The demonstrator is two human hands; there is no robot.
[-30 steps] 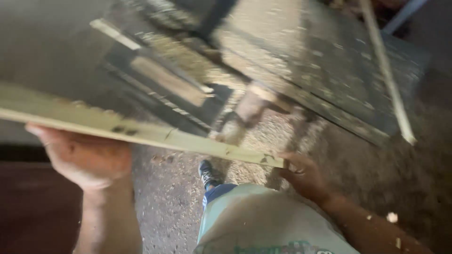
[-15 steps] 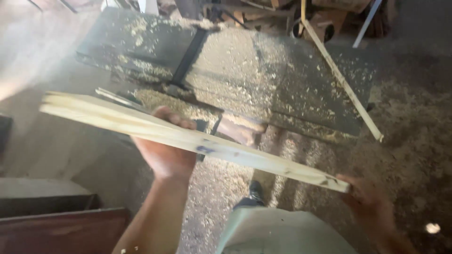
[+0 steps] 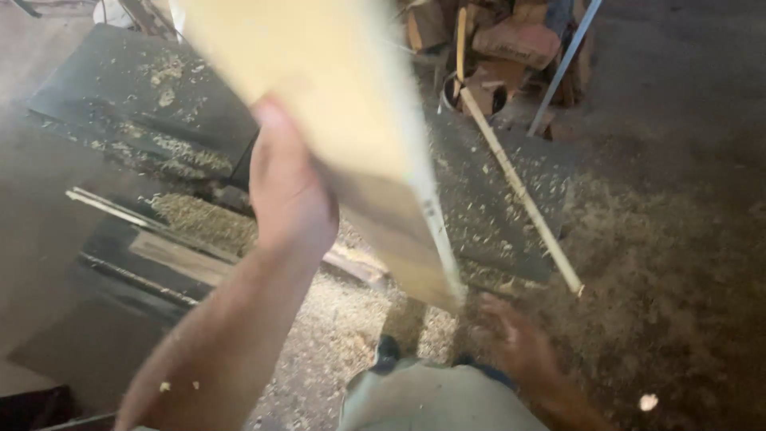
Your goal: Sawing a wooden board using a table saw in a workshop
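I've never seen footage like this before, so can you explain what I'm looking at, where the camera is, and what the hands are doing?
The camera sits on a person's head and looks down, so you see their own arms and legs. The left hand grips a pale wooden board, tilted up toward the camera and blurred. The right hand is low, just beneath the board's near corner; whether it touches is unclear. Below is a dark machine table scattered with sawdust. A thin wooden strip lies slanting across it. Scrap wood is piled behind.
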